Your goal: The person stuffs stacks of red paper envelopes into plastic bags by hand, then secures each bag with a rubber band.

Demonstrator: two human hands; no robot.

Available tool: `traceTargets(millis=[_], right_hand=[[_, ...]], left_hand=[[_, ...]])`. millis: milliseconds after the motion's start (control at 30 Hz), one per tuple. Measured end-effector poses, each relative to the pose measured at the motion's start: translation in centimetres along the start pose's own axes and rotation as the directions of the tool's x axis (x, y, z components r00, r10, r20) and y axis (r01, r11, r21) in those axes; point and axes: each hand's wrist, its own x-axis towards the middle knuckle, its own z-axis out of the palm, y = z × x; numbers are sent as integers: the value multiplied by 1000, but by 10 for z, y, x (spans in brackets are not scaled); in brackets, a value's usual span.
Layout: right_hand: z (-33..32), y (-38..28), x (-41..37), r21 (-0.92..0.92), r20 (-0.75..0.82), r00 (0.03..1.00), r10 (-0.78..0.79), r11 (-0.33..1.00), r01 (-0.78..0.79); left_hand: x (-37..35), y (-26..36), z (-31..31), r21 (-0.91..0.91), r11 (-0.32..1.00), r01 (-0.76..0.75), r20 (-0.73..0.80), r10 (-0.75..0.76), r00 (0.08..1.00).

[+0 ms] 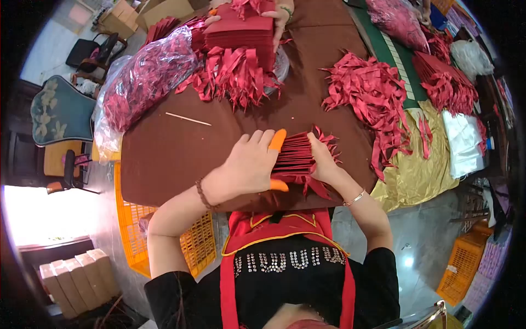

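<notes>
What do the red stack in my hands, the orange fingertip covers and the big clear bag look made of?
The red stack looks like thin matte paper or card: flat, crisp layered edges. The orange fingertip covers seem rubber or latex: smooth, snug fit. The clear bag is probably thin glossy plastic film: crinkled, with glare.

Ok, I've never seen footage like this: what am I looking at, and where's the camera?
No machine here: a person wears one camera on the head, looking down at their own bare hands. The left hand, with orange fingertip covers, and the right hand hold a stack of red paper between them over a brown table. On the table lie heaps of red strips, a clear bag of red material and a thin stick. Across it, another person's hand holds a second red stack.
</notes>
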Motion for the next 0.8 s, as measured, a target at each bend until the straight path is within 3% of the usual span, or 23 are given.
traceTargets(millis=[67,167,233,267,300,367,400,500,533,567,633,667,700,767,800], right_hand=[[-3,-3,-1,-2,-47,998,-31,1000,31],[-16,-15,2,-69,7,996,-92,993,92],[-27,-26,4,10,128,986,-109,994,109],[-28,-21,1,163,52,977,-208,967,198],[-33,-25,-2,162,42,978,-205,967,196],[-48,-40,-11,128,34,961,-275,955,268],[-53,-44,-14,3,9,947,-320,947,320],[-54,-21,-35,-64,-109,942,-318,948,313],[-51,-17,-41,-53,-244,922,-300,954,297],[-54,-11,-48,-54,-254,921,-296,955,292],[-61,-1,-64,-333,-197,978,-76,943,6],[-63,0,-67,-450,-221,974,-44,891,-61],[-64,-3,-71,-445,-234,972,-33,892,-77],[-66,-14,-70,-384,-445,894,-45,912,-145],[-62,-26,-65,-374,-417,904,-97,924,-74]], left_hand=[[0,2,14,104,995,12,-71,-4,997],[-2,6,19,77,994,77,-7,-77,997],[-1,7,16,93,994,61,-13,-60,998],[1,7,15,99,994,46,-28,-43,999],[3,8,14,101,994,36,-24,-34,999],[5,8,14,60,994,89,-4,-89,996],[7,9,12,48,995,84,-10,-84,996],[7,7,14,46,997,67,-2,-67,998],[8,7,13,50,997,56,4,-56,998],[8,8,12,46,997,69,3,-69,998],[10,9,11,39,997,67,17,-68,998],[12,11,10,29,994,102,20,-102,995],[13,11,10,22,991,136,22,-136,990],[14,9,11,23,992,122,27,-123,992],[13,9,13,46,994,95,2,-96,995]])
